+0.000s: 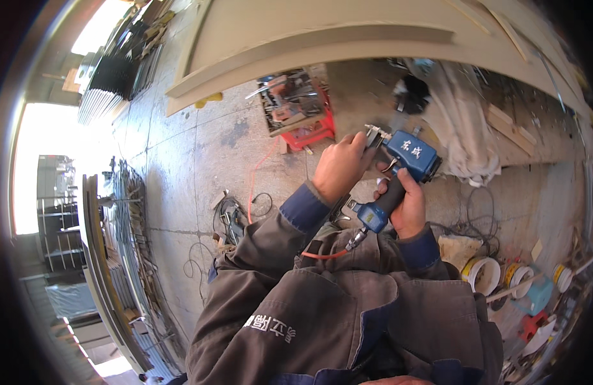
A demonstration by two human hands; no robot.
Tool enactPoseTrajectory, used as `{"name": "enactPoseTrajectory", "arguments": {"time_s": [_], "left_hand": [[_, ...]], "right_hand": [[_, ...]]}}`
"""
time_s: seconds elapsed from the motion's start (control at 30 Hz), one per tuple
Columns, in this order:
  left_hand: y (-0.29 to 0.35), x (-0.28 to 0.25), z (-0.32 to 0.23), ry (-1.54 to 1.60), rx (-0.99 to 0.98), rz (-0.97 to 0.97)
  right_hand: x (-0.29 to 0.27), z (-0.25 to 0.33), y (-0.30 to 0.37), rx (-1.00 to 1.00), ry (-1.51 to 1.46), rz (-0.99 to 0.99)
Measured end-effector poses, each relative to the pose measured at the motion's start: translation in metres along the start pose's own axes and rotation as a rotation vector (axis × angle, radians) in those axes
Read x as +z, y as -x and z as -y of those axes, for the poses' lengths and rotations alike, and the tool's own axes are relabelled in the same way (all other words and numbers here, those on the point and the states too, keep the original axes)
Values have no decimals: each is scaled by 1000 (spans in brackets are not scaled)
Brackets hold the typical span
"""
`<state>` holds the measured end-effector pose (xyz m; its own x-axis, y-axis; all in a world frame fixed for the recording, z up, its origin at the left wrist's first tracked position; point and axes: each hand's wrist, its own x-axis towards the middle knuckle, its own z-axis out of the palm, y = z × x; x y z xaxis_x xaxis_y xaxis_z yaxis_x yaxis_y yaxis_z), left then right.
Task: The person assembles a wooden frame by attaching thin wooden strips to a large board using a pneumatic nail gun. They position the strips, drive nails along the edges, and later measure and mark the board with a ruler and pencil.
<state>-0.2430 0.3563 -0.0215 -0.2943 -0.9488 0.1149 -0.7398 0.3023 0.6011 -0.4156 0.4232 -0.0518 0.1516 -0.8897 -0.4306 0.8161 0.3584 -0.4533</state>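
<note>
Air nailer: held up in front of the torso, above the concrete floor; a boxy body of glossy blue casing (410,154), with a bare-metal nose (374,136) and a dark, rounded grip (391,196).
Right hand (410,208): wrapped around the grip, thumb laid along its side, fingers curled narrow; whether the trigger is pressed cannot be told.
Left hand (341,165): closed at the metal nose, knuckles bent; the fingertips are hidden, so whether any smaller piece is pinched there cannot be told.
Hose (325,256): smooth, orange-red tubing, joined to the grip's base by a shiny metal coupling (356,240).
Sleeves: coarse brown cloth, finished with navy cuffs (304,206).
Panel (258,18): flat, cream-coloured, edged by a raised strip.
Crate (317,133): red, topped by a wood-edged tray crammed with metal pieces.
Sheeting (455,119): pale, creased, gathered in long folds.
Floor (174,183): grey concrete, stained and scored by straight seams.
Buckets (484,276): round, whitish, placed at the right.
</note>
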Motion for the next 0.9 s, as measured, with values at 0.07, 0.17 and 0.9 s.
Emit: {"name": "enactPoseTrajectory", "arguments": {"time_s": [0.07,0.17,0.9], "left_hand": [[21,-29,49,165,-64,-38],[58,-69,116,342,-225,-205],[305,-304,431,788,-820,-282]], "right_hand": [[30,-44,-15,40,6,35],[71,-108,-39,169,28,95],[268,-456,-214,799,257,278]]}}
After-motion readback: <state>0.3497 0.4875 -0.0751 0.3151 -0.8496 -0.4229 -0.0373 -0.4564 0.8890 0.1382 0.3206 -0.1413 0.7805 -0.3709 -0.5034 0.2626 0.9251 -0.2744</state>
